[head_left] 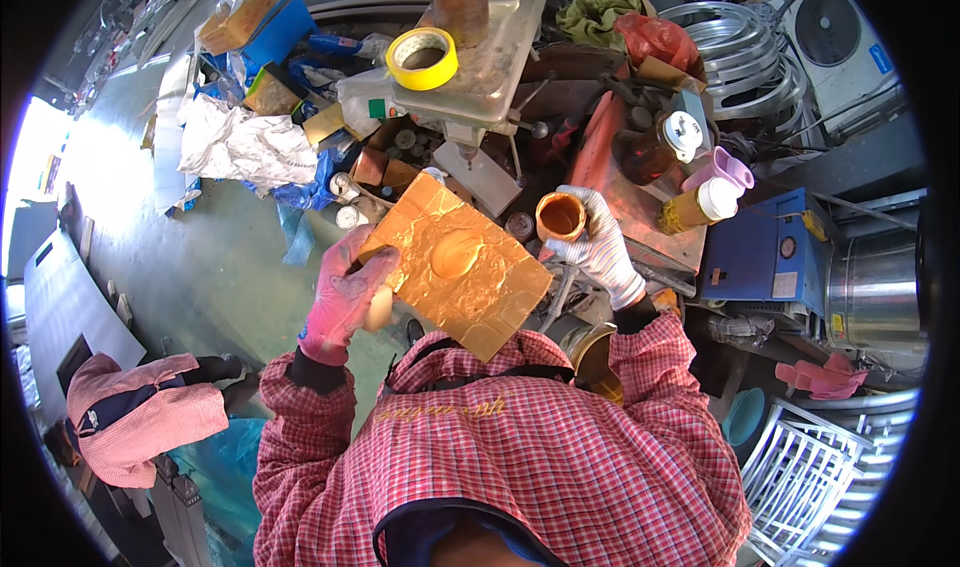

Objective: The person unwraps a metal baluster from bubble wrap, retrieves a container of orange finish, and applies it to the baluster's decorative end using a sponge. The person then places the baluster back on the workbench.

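My left hand point(340, 292), in a pink glove, grips the left corner of a flat gold-coloured board point(490, 282). Wrinkles cover the board's face, and a round, glossy gold puddle point(457, 254) lies near its middle. Below the left fingers shows a pale rounded piece point(379, 309) whose kind I cannot make out. My right hand point(603, 250), wearing a white striped glove, is closed around a small cup point(560, 216) smeared with gold-orange. The cup's mouth faces me, its inside orange-brown. It sits just beyond the board's upper right edge, apart from it.
Yellow tape point(421, 59) rests on a cluttered bench point(490, 92) ahead. Jars with white lids point(716, 198) stand to the right, near a blue machine point(755, 247). Crumpled white sheeting point(245, 145) lies left. A person in a pink jacket point(145, 422) is at lower left.
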A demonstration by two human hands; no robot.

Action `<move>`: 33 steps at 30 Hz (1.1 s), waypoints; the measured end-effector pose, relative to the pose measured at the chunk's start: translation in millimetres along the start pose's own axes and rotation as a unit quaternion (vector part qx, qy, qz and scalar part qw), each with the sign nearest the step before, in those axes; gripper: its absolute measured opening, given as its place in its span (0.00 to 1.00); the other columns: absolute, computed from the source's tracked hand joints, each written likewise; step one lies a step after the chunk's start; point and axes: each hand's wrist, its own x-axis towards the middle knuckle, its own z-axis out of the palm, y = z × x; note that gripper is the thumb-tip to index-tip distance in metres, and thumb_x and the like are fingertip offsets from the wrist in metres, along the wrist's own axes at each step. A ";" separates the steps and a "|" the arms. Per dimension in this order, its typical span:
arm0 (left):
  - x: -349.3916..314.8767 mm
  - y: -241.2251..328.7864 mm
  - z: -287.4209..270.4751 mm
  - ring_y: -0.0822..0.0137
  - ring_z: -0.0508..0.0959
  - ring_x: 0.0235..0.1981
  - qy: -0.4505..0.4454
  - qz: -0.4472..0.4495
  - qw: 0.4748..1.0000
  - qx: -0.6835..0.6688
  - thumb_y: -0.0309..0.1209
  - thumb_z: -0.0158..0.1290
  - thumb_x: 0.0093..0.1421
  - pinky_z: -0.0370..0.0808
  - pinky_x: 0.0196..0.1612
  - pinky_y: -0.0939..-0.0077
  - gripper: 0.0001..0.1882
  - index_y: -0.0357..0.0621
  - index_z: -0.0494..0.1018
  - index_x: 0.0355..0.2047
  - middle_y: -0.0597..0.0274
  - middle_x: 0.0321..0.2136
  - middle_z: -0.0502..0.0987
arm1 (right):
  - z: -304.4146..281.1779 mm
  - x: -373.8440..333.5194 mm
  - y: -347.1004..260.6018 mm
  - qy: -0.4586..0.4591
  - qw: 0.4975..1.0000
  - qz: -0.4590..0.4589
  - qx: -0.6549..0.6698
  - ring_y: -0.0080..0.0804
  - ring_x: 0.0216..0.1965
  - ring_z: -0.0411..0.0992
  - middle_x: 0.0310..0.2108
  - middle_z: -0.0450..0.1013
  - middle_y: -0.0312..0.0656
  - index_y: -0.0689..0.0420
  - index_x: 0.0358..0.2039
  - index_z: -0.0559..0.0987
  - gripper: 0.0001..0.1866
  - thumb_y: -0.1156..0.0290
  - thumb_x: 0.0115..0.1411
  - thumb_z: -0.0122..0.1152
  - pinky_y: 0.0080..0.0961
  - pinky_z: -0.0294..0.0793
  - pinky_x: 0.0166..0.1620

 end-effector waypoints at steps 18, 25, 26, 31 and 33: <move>-3.4 13.4 23.2 0.80 0.70 0.31 -0.003 -0.087 0.994 -0.064 0.26 0.50 0.59 0.68 0.35 0.85 0.11 0.36 0.70 0.43 0.68 0.32 0.73 | -113.9 5.2 164.2 0.418 0.905 0.071 -0.036 0.29 0.46 0.68 0.46 0.69 0.38 0.59 0.52 0.65 0.34 0.81 0.43 0.68 0.23 0.68 0.51; -4.1 2.6 25.8 0.80 0.69 0.33 0.007 -0.050 0.998 -0.028 0.26 0.51 0.59 0.68 0.38 0.85 0.12 0.33 0.69 0.43 0.69 0.32 0.73 | -100.8 -33.8 153.7 0.464 0.878 0.028 -0.116 0.28 0.47 0.67 0.46 0.69 0.41 0.63 0.53 0.64 0.31 0.76 0.50 0.66 0.22 0.65 0.52; -4.6 2.4 26.3 0.80 0.69 0.34 0.011 -0.041 0.998 -0.038 0.26 0.51 0.59 0.68 0.39 0.85 0.12 0.33 0.69 0.42 0.69 0.33 0.73 | -88.1 -40.7 134.8 0.450 0.890 0.066 -0.037 0.27 0.45 0.69 0.44 0.70 0.40 0.62 0.52 0.66 0.26 0.75 0.53 0.63 0.21 0.68 0.49; -8.0 -11.6 23.1 0.77 0.72 0.36 0.011 0.008 1.000 0.011 0.29 0.51 0.59 0.71 0.40 0.83 0.17 0.35 0.68 0.48 0.66 0.36 0.74 | -5.4 -41.1 -14.2 -0.015 0.930 0.250 0.271 0.27 0.34 0.74 0.43 0.72 0.44 0.63 0.52 0.70 0.32 0.46 0.64 0.39 0.18 0.74 0.33; -9.4 -17.1 21.8 0.77 0.72 0.38 0.002 -0.004 1.000 -0.007 0.29 0.52 0.59 0.70 0.42 0.82 0.18 0.34 0.68 0.48 0.65 0.37 0.74 | 16.1 -35.5 -44.7 -0.101 0.912 0.274 0.289 0.26 0.36 0.73 0.46 0.72 0.43 0.64 0.53 0.68 0.30 0.51 0.63 0.47 0.18 0.73 0.37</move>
